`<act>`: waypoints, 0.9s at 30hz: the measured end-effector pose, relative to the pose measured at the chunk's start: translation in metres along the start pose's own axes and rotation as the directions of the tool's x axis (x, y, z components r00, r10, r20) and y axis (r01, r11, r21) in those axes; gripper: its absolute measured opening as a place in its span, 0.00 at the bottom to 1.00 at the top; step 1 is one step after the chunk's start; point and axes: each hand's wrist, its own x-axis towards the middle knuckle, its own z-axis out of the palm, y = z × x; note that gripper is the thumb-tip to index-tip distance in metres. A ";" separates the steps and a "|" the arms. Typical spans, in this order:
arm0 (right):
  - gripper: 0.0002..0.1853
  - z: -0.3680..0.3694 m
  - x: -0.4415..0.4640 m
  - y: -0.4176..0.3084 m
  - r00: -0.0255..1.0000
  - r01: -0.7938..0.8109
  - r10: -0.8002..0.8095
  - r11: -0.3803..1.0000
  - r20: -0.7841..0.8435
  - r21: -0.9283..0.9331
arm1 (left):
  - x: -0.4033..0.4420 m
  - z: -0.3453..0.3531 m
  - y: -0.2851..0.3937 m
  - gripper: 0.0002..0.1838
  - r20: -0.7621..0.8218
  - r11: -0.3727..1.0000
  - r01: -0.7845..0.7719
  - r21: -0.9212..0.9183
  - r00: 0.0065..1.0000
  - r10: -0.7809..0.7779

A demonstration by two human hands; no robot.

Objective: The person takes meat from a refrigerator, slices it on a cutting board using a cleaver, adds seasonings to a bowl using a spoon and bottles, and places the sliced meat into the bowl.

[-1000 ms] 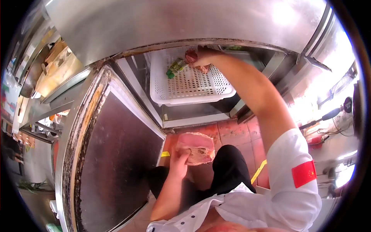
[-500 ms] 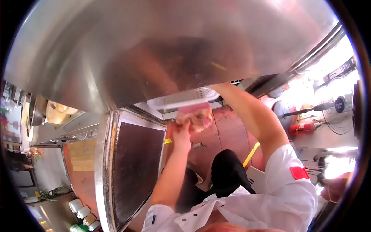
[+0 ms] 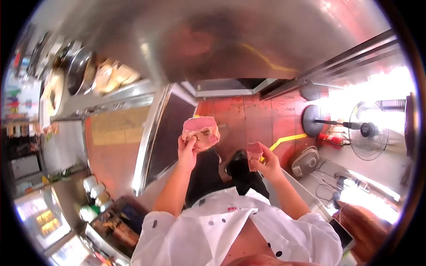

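A thick slab of raw meat [image 3: 200, 132], pink on top with a ragged paler edge, is gripped by my left hand [image 3: 188, 154], whose thumb presses on its near side. My right hand [image 3: 270, 168] pinches a smaller piece of raw meat [image 3: 254, 155] between thumb and fingers. Both pieces are held up above the floor in front of my body, apart from each other. Left of my left hand stands an open cabinet door [image 3: 171, 119] with a dark inner panel. Beyond both hands is the low cabinet opening [image 3: 228, 85], its inside mostly hidden.
A brushed steel surface [image 3: 213, 40] spans the top of the view. On the right are a standing fan [image 3: 368, 131], a red fire extinguisher [image 3: 332, 139] and a rice cooker [image 3: 305, 162]. A counter with a metal pan [image 3: 81, 71] lies at left. Red tiles [image 3: 262, 117] cover the floor.
My right hand has come out of the cabinet and now holds a small meat piece. My left hand keeps the slab, nearer my body. The white basket is out of sight.
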 end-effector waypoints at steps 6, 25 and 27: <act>0.34 0.048 -0.002 -0.062 0.970 0.060 -0.046 0.997 0.240 -0.054 | -0.172 0.006 0.149 0.25 -0.063 0.942 -0.290 0.167 0.951 0.304; 0.25 0.592 0.050 0.046 0.755 0.234 0.203 0.805 0.624 -0.545 | -0.321 -0.404 0.463 0.25 -0.353 0.742 -0.641 0.198 0.659 0.664; 0.26 0.586 0.049 0.044 0.771 0.187 0.272 0.768 0.575 -0.613 | -0.329 -0.434 0.488 0.25 -0.351 0.730 -0.652 0.207 0.646 0.677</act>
